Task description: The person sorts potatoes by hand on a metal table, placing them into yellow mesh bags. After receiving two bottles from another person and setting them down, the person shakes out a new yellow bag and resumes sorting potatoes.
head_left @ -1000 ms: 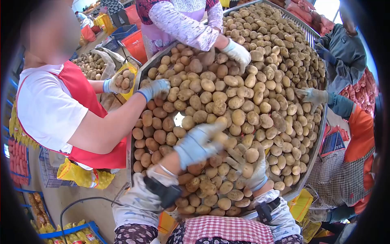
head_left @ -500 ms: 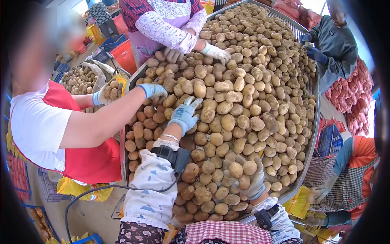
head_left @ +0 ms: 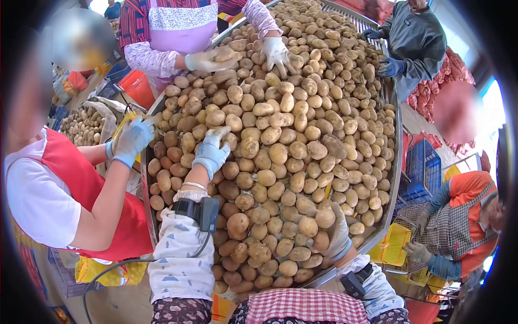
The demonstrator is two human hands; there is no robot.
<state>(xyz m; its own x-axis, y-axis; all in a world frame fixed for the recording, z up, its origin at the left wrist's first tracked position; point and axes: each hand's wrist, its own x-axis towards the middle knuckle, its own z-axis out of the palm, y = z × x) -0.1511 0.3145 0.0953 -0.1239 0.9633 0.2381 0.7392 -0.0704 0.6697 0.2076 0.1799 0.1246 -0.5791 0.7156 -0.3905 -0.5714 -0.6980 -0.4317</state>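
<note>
Potatoes (head_left: 278, 153) heap across a metal-edged sorting table (head_left: 400, 162) in front of me. My left hand (head_left: 211, 153), in a light-blue and white glove, has its fingers and thumb around a potato (head_left: 230, 141) at the left of the heap. At the near right edge, my gloved right hand (head_left: 338, 242) is curled against a few potatoes (head_left: 325, 218), its palm partly hidden by them. Darker, browner potatoes (head_left: 238, 224) lie between my forearms. A black device with a cable (head_left: 208, 214) is strapped to my left wrist.
Close on the left, a co-worker in a red apron (head_left: 121, 216) has raised a gloved hand (head_left: 132, 141). Another co-worker's gloves (head_left: 278, 55) touch the heap's far side. Beyond the right edge are a person in blue gloves (head_left: 391, 67), a blue crate (head_left: 423, 167) and a person in orange (head_left: 468, 194).
My view has shifted, so the heap sits further left. My left hand has drawn left and its fingers have closed. The red-aproned co-worker's hand has lifted off the potatoes.
</note>
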